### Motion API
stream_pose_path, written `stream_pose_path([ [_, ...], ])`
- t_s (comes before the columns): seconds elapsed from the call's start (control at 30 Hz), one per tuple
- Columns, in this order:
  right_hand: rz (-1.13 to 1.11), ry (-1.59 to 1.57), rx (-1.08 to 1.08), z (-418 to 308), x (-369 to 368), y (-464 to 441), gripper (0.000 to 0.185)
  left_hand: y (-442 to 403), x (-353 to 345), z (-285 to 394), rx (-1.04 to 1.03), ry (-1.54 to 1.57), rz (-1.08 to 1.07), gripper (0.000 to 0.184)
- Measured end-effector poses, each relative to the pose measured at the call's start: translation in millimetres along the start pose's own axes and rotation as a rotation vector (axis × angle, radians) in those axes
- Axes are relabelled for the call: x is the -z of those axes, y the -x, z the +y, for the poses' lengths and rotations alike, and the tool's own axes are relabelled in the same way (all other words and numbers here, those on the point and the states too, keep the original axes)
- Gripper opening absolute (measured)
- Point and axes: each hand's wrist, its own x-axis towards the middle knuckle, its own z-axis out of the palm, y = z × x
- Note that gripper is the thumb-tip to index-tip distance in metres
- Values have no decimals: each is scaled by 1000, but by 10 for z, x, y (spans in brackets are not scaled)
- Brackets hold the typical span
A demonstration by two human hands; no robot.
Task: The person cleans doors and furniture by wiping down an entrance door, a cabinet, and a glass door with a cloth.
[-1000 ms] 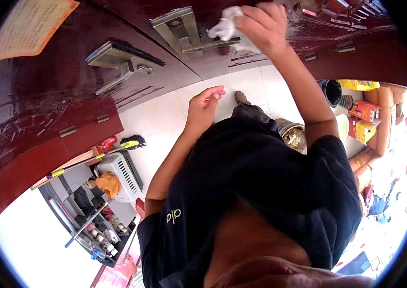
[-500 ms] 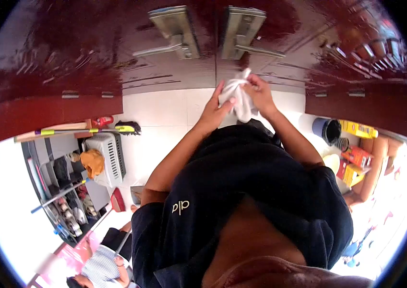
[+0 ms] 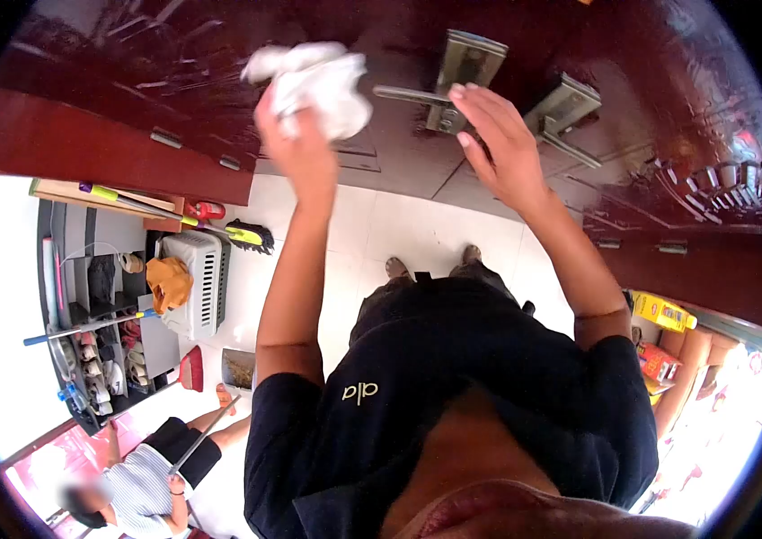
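Note:
A white cloth (image 3: pixel 323 90), bunched and smeared by motion, is gripped in my left hand (image 3: pixel 300 148) up against the dark red glossy double door (image 3: pixel 381 45). Whether the cloth presses on the door surface I cannot tell. To its right is a metal lever handle (image 3: pixel 408 94) on a plate. My right hand (image 3: pixel 507 148) is raised beside that handle, holding nothing, with fingers stretched out and thumb apart. Its fingertips overlap the handle plate in view; contact is unclear. A second door handle (image 3: pixel 570 108) lies farther right.
To the left are a grey-white pet carrier (image 3: pixel 192 287) with an orange cloth (image 3: pixel 168 286), a broom (image 3: pixel 246 235), a shoe rack (image 3: pixel 107 350) and a dustpan (image 3: pixel 239 368). A person (image 3: pixel 143 476) with a stick is lower left. Yellow boxes (image 3: pixel 660 310) stand at right.
Both hands held the cloth together near my body before. Now my left hand has carried it up and left to the door, while my right hand has let go and risen by the handle.

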Motion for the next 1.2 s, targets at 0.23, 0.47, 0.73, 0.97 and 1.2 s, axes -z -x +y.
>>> stream_pose_path([
  [0.23, -287, 502, -7, 56, -557, -164, 68, -532, -615, -305, -736, -482, -322, 62],
  [0.47, -247, 428, 51, 97, -607, -189, 70, -157, -154, -1343, -396, -519, -338, 69],
  [0.73, -193, 320, 89, 166, -615, -196, 67, -260, -335, -995, -496, -445, -293, 72],
  [0.97, -214, 302, 89, 196, -627, -193, 66, -1959, -325, 523, -830, -602, 302, 46],
  [1.2, -109, 381, 115, 294, -765, -146, 58, -1207, -199, -663, -522, -591, 89, 67],
])
